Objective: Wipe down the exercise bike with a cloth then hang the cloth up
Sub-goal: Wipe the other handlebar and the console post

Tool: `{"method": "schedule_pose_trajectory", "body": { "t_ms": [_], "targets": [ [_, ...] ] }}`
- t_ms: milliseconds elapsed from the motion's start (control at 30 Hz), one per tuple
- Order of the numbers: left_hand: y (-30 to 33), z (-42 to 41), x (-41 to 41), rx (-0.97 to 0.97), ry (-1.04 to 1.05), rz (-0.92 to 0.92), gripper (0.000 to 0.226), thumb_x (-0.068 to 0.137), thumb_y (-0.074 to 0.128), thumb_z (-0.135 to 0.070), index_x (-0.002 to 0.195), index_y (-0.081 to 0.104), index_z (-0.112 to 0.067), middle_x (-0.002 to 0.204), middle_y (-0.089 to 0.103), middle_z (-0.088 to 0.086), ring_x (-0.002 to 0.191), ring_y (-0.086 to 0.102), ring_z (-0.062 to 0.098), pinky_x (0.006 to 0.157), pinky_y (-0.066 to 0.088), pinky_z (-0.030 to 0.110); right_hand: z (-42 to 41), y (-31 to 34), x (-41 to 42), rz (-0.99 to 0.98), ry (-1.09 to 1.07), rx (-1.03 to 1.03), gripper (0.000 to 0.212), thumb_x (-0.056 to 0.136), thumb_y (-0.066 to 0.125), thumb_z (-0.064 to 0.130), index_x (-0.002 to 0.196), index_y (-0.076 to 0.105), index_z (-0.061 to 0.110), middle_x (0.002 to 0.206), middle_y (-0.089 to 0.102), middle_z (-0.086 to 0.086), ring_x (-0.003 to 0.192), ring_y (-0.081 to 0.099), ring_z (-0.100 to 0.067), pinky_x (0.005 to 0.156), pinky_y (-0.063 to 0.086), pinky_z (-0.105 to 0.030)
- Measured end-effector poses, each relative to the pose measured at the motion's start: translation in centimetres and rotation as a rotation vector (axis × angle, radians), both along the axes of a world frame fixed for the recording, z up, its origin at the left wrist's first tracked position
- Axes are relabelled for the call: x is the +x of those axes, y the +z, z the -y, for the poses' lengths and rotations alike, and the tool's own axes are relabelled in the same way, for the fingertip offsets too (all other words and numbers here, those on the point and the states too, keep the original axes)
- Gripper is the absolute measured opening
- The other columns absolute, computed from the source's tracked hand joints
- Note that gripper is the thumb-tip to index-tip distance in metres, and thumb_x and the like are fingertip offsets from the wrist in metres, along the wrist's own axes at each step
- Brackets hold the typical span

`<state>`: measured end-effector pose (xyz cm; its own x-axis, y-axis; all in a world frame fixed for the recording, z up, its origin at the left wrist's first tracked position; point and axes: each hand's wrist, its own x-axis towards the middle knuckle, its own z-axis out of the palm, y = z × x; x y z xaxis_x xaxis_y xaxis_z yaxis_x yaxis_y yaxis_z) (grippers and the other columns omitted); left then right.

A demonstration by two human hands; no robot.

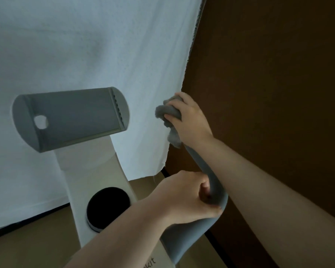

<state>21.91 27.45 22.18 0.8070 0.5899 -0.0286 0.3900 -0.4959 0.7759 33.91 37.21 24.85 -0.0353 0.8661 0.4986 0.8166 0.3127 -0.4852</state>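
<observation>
On right handlebar (205,176) of exercise bike (97,171): my right hand (190,120) gripping bunched cloth (167,115), wiping upper end; left hand (184,196) clasping bar lower down, steadying. Wiping step; next probably sliding cloth down bar.

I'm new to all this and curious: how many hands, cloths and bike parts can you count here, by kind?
Hands: 2, left hand and right hand
Cloths: 1, grey cloth
Bike parts: 3, handlebar, tablet holder, black knob
Hanging sheets: 1, white sheet
Total: 7

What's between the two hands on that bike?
In the head view, a bare stretch of the grey handlebar runs between the right hand, holding the cloth, and the left hand.
</observation>
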Motion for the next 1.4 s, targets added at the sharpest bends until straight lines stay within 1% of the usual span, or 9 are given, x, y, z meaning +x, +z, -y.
{"method": "schedule_pose_trajectory", "body": {
  "t_ms": [167,233,333,500,700,800,1000,1200,1400],
  "targets": [
    [0.0,0.0,0.0,0.015,0.017,0.002,0.024,0.076,0.069,-0.051,0.082,0.054,-0.033,0.067,0.057,-0.016,0.059,0.053,-0.006,0.055,0.035,0.016,-1.3,1.3,0.3,0.077,-0.129,-0.119,0.021,0.094,0.059,0.025,0.114,0.063,0.019,0.117,0.051,0.000,0.100,0.054,-0.014,0.082,0.040,-0.020],
    [-0.1,0.1,0.0,0.022,0.009,0.009,0.025,0.077,0.069,-0.052,0.085,0.057,-0.032,0.073,0.061,-0.015,0.064,0.055,-0.006,0.056,0.038,0.016,-0.7,0.6,-0.5,-0.042,-0.171,-0.078,0.023,0.096,0.057,0.023,0.119,0.062,0.022,0.123,0.051,0.002,0.105,0.054,-0.012,0.087,0.044,-0.022],
    [0.0,0.1,0.1,0.026,0.003,0.012,0.025,0.078,0.068,-0.052,0.086,0.057,-0.030,0.078,0.063,-0.013,0.069,0.058,-0.003,0.057,0.039,0.017,0.9,-0.6,-0.5,0.022,-0.165,0.044,0.031,0.097,0.055,0.020,0.128,0.059,0.024,0.133,0.051,0.004,0.112,0.052,-0.009,0.093,0.044,-0.020],
    [-0.1,0.0,0.0,0.013,0.018,0.020,0.025,0.076,0.070,-0.050,0.081,0.055,-0.030,0.069,0.059,-0.013,0.060,0.053,-0.002,0.056,0.037,0.017,-1.7,2.8,-0.1,-0.138,-0.295,-0.190,0.017,0.098,0.050,0.036,0.103,0.058,0.021,0.093,0.063,0.000,0.087,0.062,-0.017,0.067,0.046,-0.028],
    [0.0,-0.1,0.1,0.007,-0.002,0.007,0.024,0.076,0.069,-0.051,0.081,0.054,-0.033,0.065,0.057,-0.016,0.057,0.052,-0.006,0.054,0.035,0.016,0.6,1.4,0.4,0.107,-0.321,-0.166,0.034,0.098,0.048,0.043,0.126,0.049,0.023,0.107,0.064,-0.006,0.094,0.062,-0.026,0.078,0.053,-0.040],
    [0.0,-0.1,0.1,0.000,0.003,0.007,0.024,0.076,0.070,-0.050,0.082,0.055,-0.032,0.066,0.057,-0.015,0.057,0.052,-0.004,0.055,0.035,0.016,-0.7,2.6,0.1,0.234,-0.412,-0.241,0.040,0.098,0.041,0.051,0.117,0.049,0.017,0.106,0.061,-0.008,0.094,0.060,-0.027,0.071,0.045,-0.035],
    [0.2,0.0,0.1,0.006,0.000,0.006,0.024,0.076,0.069,-0.049,0.084,0.056,-0.031,0.068,0.057,-0.015,0.061,0.053,-0.001,0.056,0.037,0.018,0.8,1.1,0.0,-0.084,-0.277,-0.068,0.033,0.100,0.045,0.041,0.125,0.057,0.023,0.115,0.058,0.000,0.097,0.056,-0.012,0.079,0.047,-0.025],
    [0.0,0.0,0.0,0.025,0.024,0.019,0.025,0.075,0.070,-0.051,0.081,0.055,-0.031,0.071,0.059,-0.014,0.062,0.053,-0.002,0.056,0.036,0.018,-1.6,2.4,-0.2,-0.217,-0.321,-0.169,0.029,0.100,0.043,0.042,0.119,0.058,0.026,0.108,0.063,-0.002,0.097,0.059,-0.018,0.081,0.050,-0.033],
    [-0.1,-0.1,0.2,0.007,-0.002,0.018,0.024,0.075,0.070,-0.049,0.080,0.054,-0.032,0.067,0.058,-0.015,0.061,0.054,-0.003,0.057,0.038,0.017,0.0,1.8,0.7,-0.151,-0.250,-0.183,0.028,0.099,0.045,0.044,0.118,0.056,0.027,0.108,0.062,0.001,0.097,0.059,-0.015,0.083,0.052,-0.034]
  ]
}}
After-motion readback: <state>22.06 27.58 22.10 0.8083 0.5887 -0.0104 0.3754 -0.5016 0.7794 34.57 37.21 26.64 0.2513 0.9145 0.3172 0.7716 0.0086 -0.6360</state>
